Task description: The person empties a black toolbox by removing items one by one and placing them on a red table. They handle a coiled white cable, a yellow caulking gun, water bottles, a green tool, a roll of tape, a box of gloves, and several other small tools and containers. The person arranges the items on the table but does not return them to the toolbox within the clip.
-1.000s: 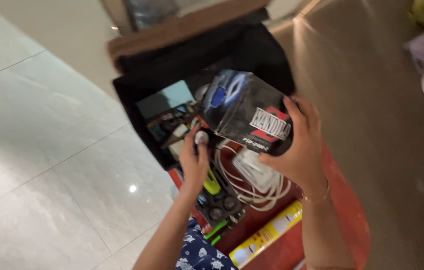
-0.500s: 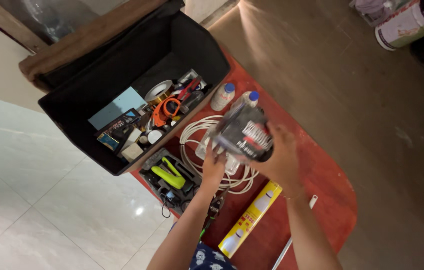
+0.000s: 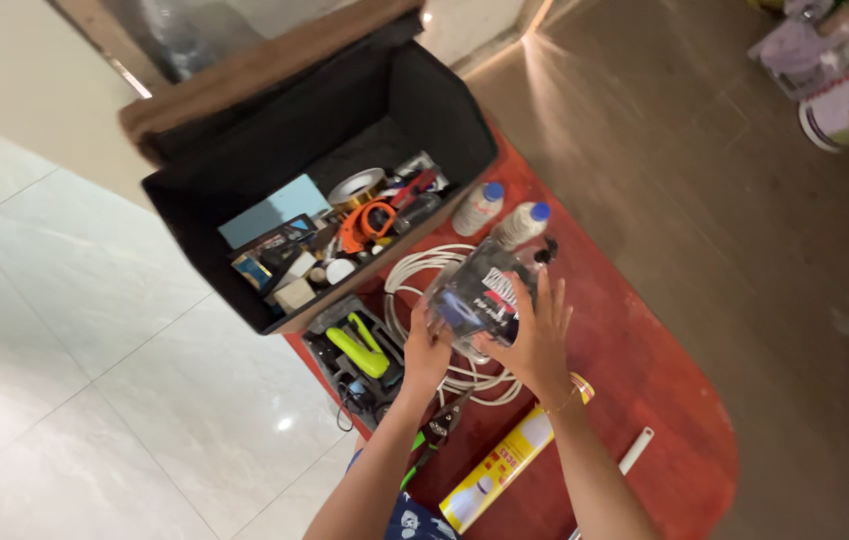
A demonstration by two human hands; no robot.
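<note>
Our left hand [image 3: 426,352] and right hand [image 3: 536,340] have lowered the clear plastic package [image 3: 474,295], both still grasping it, above the white cable coil [image 3: 434,290] beneath them.

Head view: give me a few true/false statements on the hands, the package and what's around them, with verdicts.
1. Both hands hold the clear package. True: the left hand and the right hand grip it from either side.
2. The package sits inside the black box. False: it is held above the white cable coil on the red table.
3. Two bottles with blue caps stand beside the box. True.
4. The yellow tube lies in the box. False: it lies on the table near the right forearm.
5. The box is empty. False: it holds a tape roll and other small items.
</note>
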